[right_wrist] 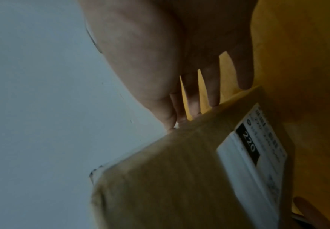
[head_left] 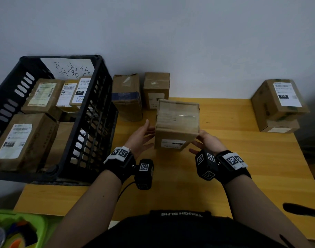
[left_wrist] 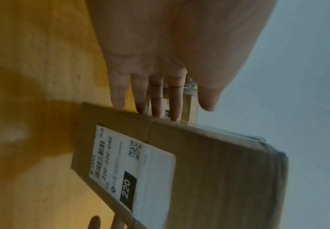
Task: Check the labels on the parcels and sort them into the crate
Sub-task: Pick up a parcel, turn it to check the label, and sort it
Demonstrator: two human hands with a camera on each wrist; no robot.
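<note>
Both hands flank the parcel (head_left: 177,126) mid-worktop (head_left: 242,158): left hand (head_left: 142,136) and right hand (head_left: 206,142), fingers straight, pressing its sides.

Parcel label (left_wrist: 132,168) reads 220, seemingly 220-220-C40.

Parcel (head_left: 177,126): brown cardboard box, clear tape over its top, tilted above the yellow table; white label (left_wrist: 124,168) on its near face, printed "220" and "220-220-C40". Crate (head_left: 92,126): black slotted plastic, at the table's left end, holding several labelled brown boxes and a handwritten white sheet. Further parcels: two upright by the wall beside the crate (head_left: 127,97), two stacked at the far right (head_left: 278,104).
</note>
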